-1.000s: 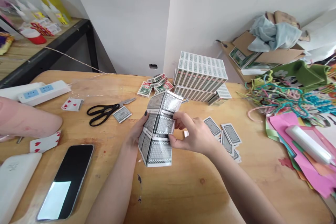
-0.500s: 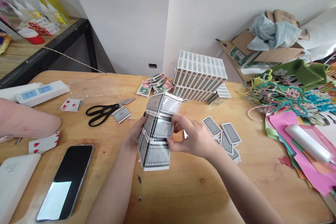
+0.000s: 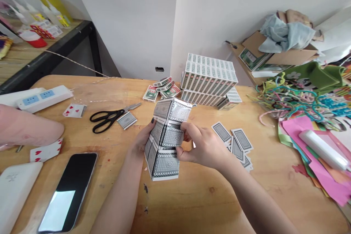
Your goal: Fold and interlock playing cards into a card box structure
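Card tower (image 3: 167,139) gripped between left hand (image 3: 141,140) fingers and right hand (image 3: 204,146) fingers

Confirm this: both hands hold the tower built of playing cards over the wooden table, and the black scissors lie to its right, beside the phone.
Not quite. In the head view the left hand and right hand do hold the card tower over the wooden table, but the black scissors lie to its left, above the phone.

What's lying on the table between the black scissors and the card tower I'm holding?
In the head view, one face-down playing card lies between the black scissors and the card tower, close beside the scissors' blades. The rest of that stretch is bare wooden table.
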The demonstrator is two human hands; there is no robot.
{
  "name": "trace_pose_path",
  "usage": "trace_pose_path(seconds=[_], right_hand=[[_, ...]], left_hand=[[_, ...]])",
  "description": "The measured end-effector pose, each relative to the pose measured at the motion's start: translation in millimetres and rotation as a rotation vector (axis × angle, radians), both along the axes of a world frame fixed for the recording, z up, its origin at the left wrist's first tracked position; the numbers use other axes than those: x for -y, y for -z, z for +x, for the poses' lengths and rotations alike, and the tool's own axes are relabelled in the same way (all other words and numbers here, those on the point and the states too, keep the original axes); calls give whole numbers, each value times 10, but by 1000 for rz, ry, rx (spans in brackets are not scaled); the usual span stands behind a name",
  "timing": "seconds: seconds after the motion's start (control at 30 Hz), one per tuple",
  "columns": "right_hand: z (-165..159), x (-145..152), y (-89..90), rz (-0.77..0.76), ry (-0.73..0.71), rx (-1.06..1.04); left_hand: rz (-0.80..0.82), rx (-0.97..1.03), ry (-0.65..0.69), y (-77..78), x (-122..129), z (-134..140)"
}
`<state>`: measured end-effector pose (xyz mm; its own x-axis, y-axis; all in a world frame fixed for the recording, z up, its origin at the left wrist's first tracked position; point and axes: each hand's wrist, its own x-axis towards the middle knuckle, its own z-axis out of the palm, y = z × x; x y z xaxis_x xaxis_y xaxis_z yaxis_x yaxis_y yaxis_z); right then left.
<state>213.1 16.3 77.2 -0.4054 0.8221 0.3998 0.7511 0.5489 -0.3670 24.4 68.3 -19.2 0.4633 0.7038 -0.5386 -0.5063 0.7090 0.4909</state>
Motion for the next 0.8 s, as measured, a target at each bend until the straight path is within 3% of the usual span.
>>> trace_pose_path(seconds=[0.2,0.53,0.8], right_hand=[[-25,10,-84,90,27,143],[-70,77,-211,-150,10,34],[-112,9,-284,-340,107,224]], left_hand=[[14,-22,28,-1,-14,-6],[84,-56,18,-36,-23,24],[197,-144,-10,108,-124,-14]])
